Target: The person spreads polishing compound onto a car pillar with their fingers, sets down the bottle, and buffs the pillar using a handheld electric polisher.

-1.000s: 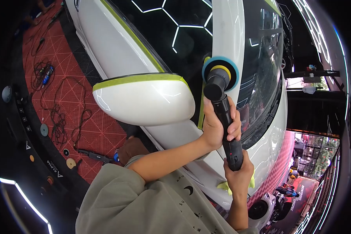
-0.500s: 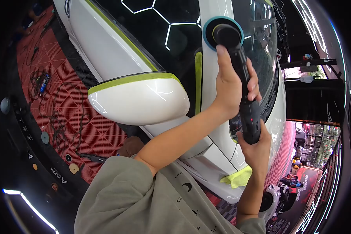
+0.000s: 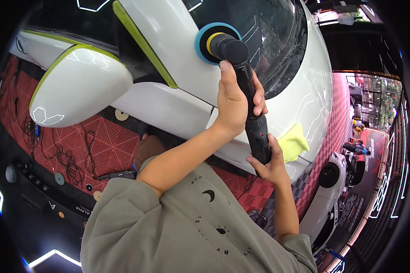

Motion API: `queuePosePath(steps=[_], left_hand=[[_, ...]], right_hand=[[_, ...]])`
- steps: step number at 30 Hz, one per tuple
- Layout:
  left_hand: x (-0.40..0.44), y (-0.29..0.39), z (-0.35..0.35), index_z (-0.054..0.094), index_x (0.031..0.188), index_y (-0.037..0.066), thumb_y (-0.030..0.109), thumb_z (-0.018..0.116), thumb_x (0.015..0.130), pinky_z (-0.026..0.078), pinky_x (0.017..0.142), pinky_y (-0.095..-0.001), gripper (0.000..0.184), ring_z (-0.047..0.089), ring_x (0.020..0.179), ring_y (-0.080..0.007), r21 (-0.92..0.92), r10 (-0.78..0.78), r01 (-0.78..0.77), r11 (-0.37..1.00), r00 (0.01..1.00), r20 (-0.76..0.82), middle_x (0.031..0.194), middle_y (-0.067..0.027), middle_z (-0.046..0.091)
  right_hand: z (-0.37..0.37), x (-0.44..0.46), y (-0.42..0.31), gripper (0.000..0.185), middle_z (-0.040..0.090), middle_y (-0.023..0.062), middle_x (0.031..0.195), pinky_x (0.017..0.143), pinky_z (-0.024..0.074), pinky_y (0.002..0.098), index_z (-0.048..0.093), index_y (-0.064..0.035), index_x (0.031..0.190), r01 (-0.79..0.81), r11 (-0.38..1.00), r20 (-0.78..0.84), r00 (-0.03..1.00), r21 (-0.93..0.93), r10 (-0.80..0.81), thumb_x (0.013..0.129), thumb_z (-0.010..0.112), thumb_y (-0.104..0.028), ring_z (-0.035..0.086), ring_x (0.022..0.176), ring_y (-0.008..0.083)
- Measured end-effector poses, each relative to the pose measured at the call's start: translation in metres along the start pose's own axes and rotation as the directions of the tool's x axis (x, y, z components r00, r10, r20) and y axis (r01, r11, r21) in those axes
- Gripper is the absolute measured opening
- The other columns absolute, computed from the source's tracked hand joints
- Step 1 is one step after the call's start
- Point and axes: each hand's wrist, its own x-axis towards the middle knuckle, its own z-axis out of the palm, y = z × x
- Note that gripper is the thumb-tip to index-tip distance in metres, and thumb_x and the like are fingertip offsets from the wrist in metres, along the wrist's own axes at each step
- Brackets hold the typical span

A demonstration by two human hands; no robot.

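A black cordless polisher (image 3: pixel 244 81) with a blue-edged round pad (image 3: pixel 204 44) is in both my hands. My left hand (image 3: pixel 234 102) is wrapped round its neck just behind the head, thumb on top. Farther back, my right hand (image 3: pixel 273 166) grips the rear end of its body. The pad lies at the white windscreen pillar (image 3: pixel 168 45) of a car, beside the windscreen (image 3: pixel 264 41); whether it presses flat I cannot tell. Yellow-green masking tape (image 3: pixel 143 43) runs along the side window edge. The white wing mirror (image 3: pixel 84 84) is left of my hands.
A yellow-green cloth (image 3: pixel 294 143) lies on the car's front wing. Tangled black cables (image 3: pixel 66 157) and loose round pads (image 3: pixel 121 114) are on the red tiled floor (image 3: pixel 107 141). Another white car (image 3: pixel 321 209) stands at the right, with a person (image 3: pixel 356 148) behind it.
The view has shifted, so the mirror sits farther left and more bonnet and cloth show. The polisher's head has moved down the pillar towards its base. Both hands keep their grip.
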Motion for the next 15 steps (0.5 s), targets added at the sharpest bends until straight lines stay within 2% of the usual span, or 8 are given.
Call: queuePosePath(steps=[1,4,8,11,15], left_hand=[[0.0,-0.008,0.002,0.044,0.084,0.009,0.08,0.019,0.089,0.047,0.051,-0.0323,0.076,0.043,0.042,-0.013,0.012,-0.012,0.012,1.0,1.0,-0.013,0.056,-0.0027,0.043],[-0.002,-0.031,0.002,0.044,0.084,0.009,0.081,0.021,0.088,0.047,0.051,-0.032,0.076,0.043,0.043,-0.0125,0.029,-0.011,0.012,1.0,1.0,-0.023,0.056,-0.0024,0.043],[-0.01,-0.047,0.005,0.044,0.084,0.009,0.081,0.021,0.088,0.048,0.051,-0.032,0.076,0.044,0.044,-0.0123,0.072,0.013,-0.009,0.997,0.998,-0.061,0.057,-0.0023,0.044],[-0.015,-0.055,0.004,0.044,0.085,0.009,0.08,0.023,0.088,0.048,0.051,-0.0318,0.075,0.045,0.044,-0.0123,0.078,0.028,-0.022,0.997,0.996,-0.087,0.057,-0.0025,0.044],[-0.02,-0.067,0.002,0.044,0.082,0.007,0.077,0.024,0.091,0.049,0.05,-0.03,0.073,0.047,0.044,-0.0115,0.077,0.024,-0.015,0.997,0.993,-0.117,0.057,-0.0029,0.046]], right_hand=[[0.0,-0.006,0.004,0.088,0.059,0.0214,0.116,0.081,0.0513,0.039,0.033,-0.0119,0.143,-0.017,0.998,-0.003,1.0,0.061,0.017,0.072,0.084,-0.005,0.063,0.097,0.0316],[0.002,-0.033,0.028,0.087,0.059,0.0188,0.117,0.083,0.0507,0.0379,0.033,-0.013,0.142,-0.1,0.983,-0.017,0.994,0.152,0.104,0.072,0.084,-0.004,0.062,0.097,0.0278],[-0.002,-0.045,0.04,0.087,0.058,0.0165,0.119,0.084,0.0498,0.0364,0.032,-0.014,0.142,-0.095,0.962,0.024,0.996,0.254,0.092,0.073,0.083,-0.003,0.06,0.099,0.0247],[-0.002,-0.053,0.051,0.09,0.057,0.0173,0.117,0.084,0.0495,0.036,0.028,-0.0143,0.143,-0.087,0.954,0.049,0.996,0.285,0.076,0.074,0.083,-0.002,0.059,0.099,0.0243],[0.001,-0.061,0.053,0.094,0.057,0.0208,0.116,0.079,0.0505,0.0367,0.016,-0.0163,0.145,-0.153,0.889,0.12,0.986,0.431,0.112,0.077,0.079,0.0,0.06,0.094,0.0238]])
